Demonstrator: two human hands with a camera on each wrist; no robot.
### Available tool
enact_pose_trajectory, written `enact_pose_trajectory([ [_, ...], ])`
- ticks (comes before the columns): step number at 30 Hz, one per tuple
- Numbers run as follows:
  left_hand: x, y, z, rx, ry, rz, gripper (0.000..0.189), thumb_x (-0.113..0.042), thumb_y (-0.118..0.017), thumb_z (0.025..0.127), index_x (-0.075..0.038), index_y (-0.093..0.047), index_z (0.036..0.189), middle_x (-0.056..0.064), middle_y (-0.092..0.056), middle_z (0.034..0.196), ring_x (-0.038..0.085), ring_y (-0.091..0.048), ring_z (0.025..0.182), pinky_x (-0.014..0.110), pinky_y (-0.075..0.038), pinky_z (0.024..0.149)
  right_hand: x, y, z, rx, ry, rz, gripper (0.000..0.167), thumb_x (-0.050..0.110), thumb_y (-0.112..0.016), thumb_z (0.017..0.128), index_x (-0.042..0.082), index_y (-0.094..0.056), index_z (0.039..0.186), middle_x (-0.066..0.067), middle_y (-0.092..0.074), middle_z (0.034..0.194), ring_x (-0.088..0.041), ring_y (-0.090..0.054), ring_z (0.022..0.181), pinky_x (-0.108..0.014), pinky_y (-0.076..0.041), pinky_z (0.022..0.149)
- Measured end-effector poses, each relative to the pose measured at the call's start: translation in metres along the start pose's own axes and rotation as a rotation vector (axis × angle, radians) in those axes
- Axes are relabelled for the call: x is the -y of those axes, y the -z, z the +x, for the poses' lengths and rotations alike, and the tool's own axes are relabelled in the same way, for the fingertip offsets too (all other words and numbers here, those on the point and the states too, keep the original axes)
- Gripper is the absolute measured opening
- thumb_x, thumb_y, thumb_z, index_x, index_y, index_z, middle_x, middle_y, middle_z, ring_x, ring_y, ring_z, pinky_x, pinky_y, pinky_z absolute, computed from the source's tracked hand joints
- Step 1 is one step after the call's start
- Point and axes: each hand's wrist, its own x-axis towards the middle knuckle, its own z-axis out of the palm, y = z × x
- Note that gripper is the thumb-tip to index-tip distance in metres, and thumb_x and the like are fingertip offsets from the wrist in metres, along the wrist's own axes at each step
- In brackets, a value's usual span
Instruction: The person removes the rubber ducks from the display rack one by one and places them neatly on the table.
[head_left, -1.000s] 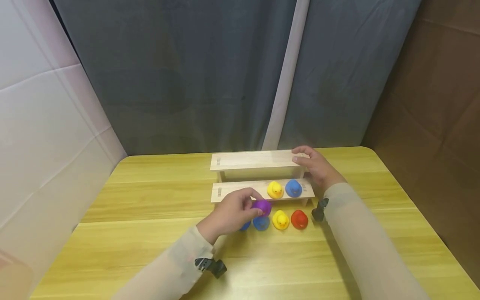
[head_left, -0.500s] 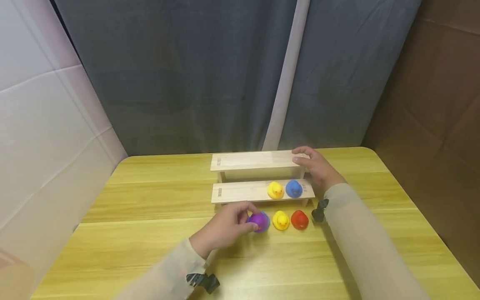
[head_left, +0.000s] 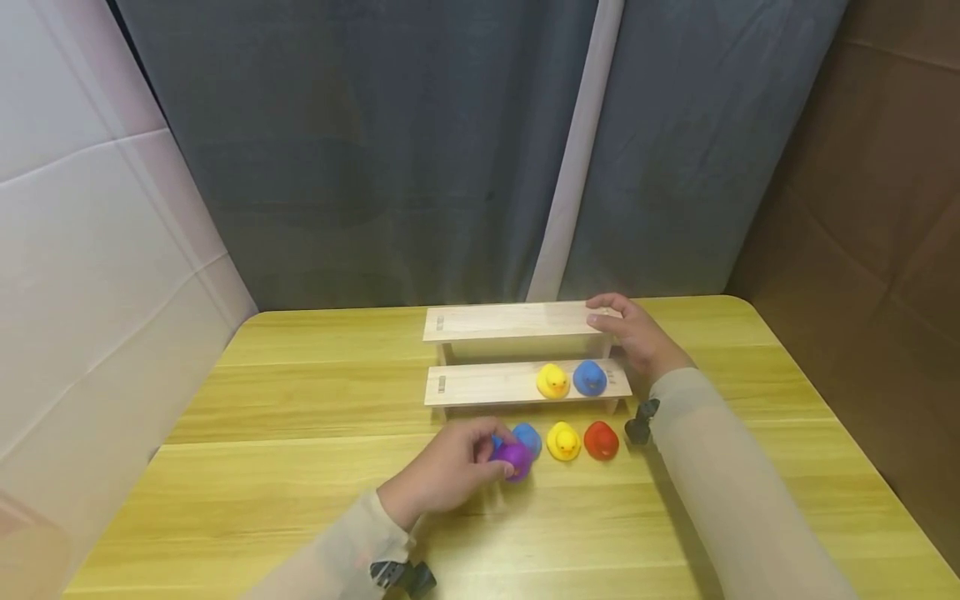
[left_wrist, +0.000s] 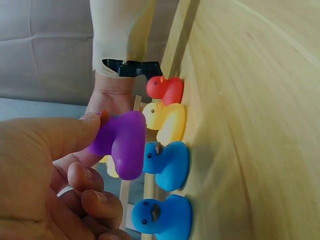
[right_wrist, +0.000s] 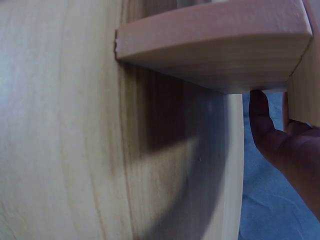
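Note:
My left hand (head_left: 446,468) pinches a purple rubber duck (head_left: 514,463) between thumb and fingers. In the left wrist view the purple duck (left_wrist: 129,145) shows tilted, off the table. Behind it a row of rubber ducks stands on the table: a blue one (head_left: 529,438), a yellow one (head_left: 564,442) and a red one (head_left: 602,441). Another blue duck (left_wrist: 165,217), mostly covered in the head view, shows at the row's left end. My right hand (head_left: 637,337) holds the right end of a two-tier wooden display stand (head_left: 517,322), thumb on the upper board.
On the stand's lower board (head_left: 480,384) sit a yellow duck (head_left: 553,381) and a blue duck (head_left: 590,378) toward the right. A grey curtain (head_left: 360,167) hangs behind the wooden table (head_left: 300,400). White and brown cloths flank the sides.
My left hand has brought the purple duck down toward the front of the table, from above the blue ducks to before them. My right hand stays at the stand.

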Motion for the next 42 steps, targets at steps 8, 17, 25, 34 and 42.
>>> enact_pose_trajectory([
  [8, 0.004, -0.001, -0.003, 0.016, 0.024, -0.021, 0.018, -0.012, -0.077, 0.094, -0.013, -0.074, 0.112, -0.003, -0.049, 0.072, 0.009, -0.043, 0.062, 0.019, -0.039, 0.053, -0.013, 0.004, 0.012, -0.012, 0.01, -0.008, 0.036, 0.033, -0.064, 0.105, 0.024, -0.054, 0.139, -0.007, -0.045, 0.159, -0.039, -0.042, 0.146, -0.064, -0.029, 0.124],
  [17, 0.009, -0.005, -0.007, 0.042, 0.032, -0.005, 0.015, -0.012, -0.077, 0.094, -0.015, -0.074, 0.108, -0.005, -0.047, 0.072, 0.008, -0.043, 0.062, 0.02, -0.039, 0.053, 0.0, 0.0, 0.0, -0.005, -0.013, -0.018, 0.038, 0.032, -0.062, 0.106, 0.022, -0.052, 0.141, -0.009, -0.04, 0.164, -0.041, -0.037, 0.15, -0.065, -0.026, 0.125],
  [25, 0.017, -0.011, -0.008, 0.042, 0.028, 0.042, 0.013, -0.012, -0.079, 0.092, -0.016, -0.074, 0.104, -0.006, -0.047, 0.068, 0.007, -0.044, 0.059, 0.021, -0.039, 0.051, -0.009, 0.005, 0.009, -0.012, -0.018, -0.041, 0.038, 0.034, -0.061, 0.106, 0.025, -0.052, 0.142, -0.007, -0.04, 0.163, -0.04, -0.037, 0.15, -0.066, -0.024, 0.125],
  [34, 0.02, -0.013, -0.008, 0.052, 0.052, 0.038, 0.016, -0.011, -0.079, 0.091, -0.015, -0.074, 0.105, -0.004, -0.048, 0.069, 0.008, -0.046, 0.06, 0.022, -0.04, 0.051, -0.014, 0.005, 0.015, -0.02, 0.005, -0.018, 0.036, 0.033, -0.065, 0.104, 0.025, -0.055, 0.138, -0.007, -0.042, 0.161, -0.039, -0.04, 0.148, -0.065, -0.028, 0.124],
  [42, 0.02, -0.013, -0.007, 0.063, 0.055, 0.046, 0.018, -0.007, -0.078, 0.089, -0.015, -0.073, 0.105, -0.004, -0.049, 0.069, 0.008, -0.047, 0.059, 0.021, -0.041, 0.05, -0.014, 0.006, 0.014, -0.023, -0.001, -0.012, 0.037, 0.035, -0.066, 0.104, 0.025, -0.055, 0.138, -0.006, -0.043, 0.161, -0.039, -0.04, 0.148, -0.066, -0.026, 0.124],
])
